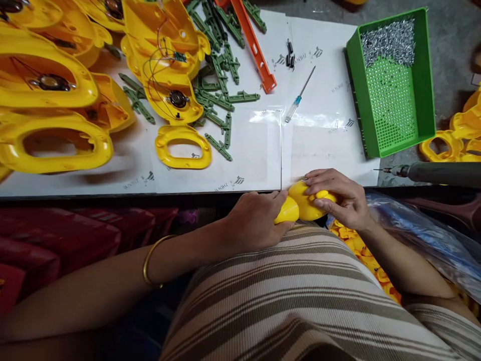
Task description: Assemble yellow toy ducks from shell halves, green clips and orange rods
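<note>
Gripping a small yellow piece (300,205) at the table's (323,100) near edge, the left hand (255,220) wraps one end and the right hand (340,198) presses its fingers on top. The power driver (436,173) lies untouched nearby, and many yellow shells (169,60) lie open, so lots looks left.

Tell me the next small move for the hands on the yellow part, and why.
Probably keep the left hand on the yellow part and move the right hand to the driver just to its right. Both hands grip the part at the near edge of the table, the driver lies close by, and screws sit in the tray beyond.
</note>
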The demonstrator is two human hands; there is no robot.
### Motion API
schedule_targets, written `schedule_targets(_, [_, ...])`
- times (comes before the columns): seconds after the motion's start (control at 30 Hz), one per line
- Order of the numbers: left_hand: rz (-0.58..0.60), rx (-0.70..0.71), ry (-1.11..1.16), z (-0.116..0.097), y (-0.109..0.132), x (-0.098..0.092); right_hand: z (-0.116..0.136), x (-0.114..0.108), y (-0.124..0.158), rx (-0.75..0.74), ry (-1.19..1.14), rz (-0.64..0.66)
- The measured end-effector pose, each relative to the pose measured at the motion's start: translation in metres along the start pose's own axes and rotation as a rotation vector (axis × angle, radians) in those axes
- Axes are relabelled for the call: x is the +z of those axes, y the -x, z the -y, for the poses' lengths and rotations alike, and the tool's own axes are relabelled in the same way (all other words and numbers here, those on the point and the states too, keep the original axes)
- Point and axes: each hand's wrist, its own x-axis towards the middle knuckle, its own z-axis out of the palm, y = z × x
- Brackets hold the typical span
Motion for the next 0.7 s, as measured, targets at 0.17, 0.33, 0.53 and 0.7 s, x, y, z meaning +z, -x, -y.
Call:
schedule_targets(0.17, [0.067,-0.025,-0.100,-0.003,0.003,-0.008,0.003,0.003,0.005,-0.002,0.013,-0.013])
schedule_targets(0.33, [0.102,0.005,-0.038,0.005,0.006,-0.015,0.006,-0.004,0.009,0.016,0.039,0.041])
schedule_targets(0.53, [0.058,0.021,-0.100,0.004,0.011,0.001,0.017,0.002,0.012,-0.033,0.126,0.098])
schedule_targets(0.7, [0.055,0.000,-0.136,0.003,0.011,0.008,0.017,0.015,0.009,-0.031,0.138,0.031])
